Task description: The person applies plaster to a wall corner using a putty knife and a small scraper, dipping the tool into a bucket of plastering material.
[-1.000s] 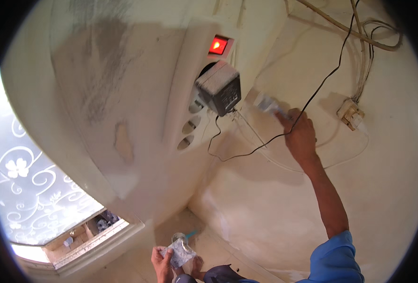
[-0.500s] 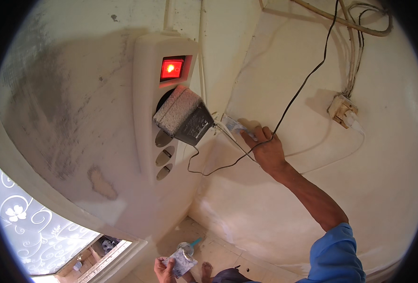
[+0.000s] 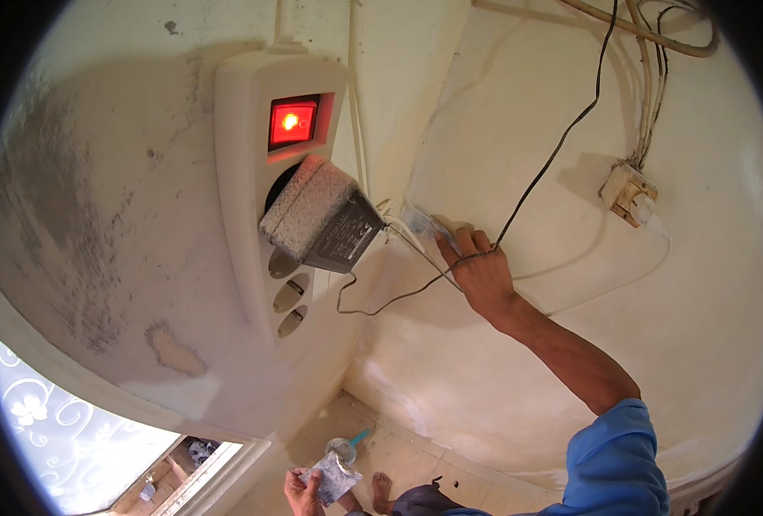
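Observation:
My right hand [image 3: 482,273] reaches up to the cream wall near the corner. Its fingers press a thin, flat, bluish-white scraper-like piece [image 3: 430,225] against the surface; the exact kind is hard to make out. A thin black cable passes across the fingers. Low down near the bottom edge, my left hand [image 3: 302,492] pinches a flat greyish-white plate [image 3: 337,477] smeared with pale paste along its edge. Beyond that plate, a small round container [image 3: 342,447] stands on the floor, with a turquoise handle [image 3: 360,436] sticking out of it.
A power strip [image 3: 235,172] with a lit red switch hangs on the left wall. A dusty black adapter [image 3: 326,215] juts from it, trailing a black cable [image 3: 545,168]. A wall socket [image 3: 629,194] with a white plug is at right. A patterned pane [image 3: 80,439] lies lower left.
The view has shifted slightly, so the power strip appears further left. My right hand is still against the wall near the corner, and my left hand keeps hold of the plate.

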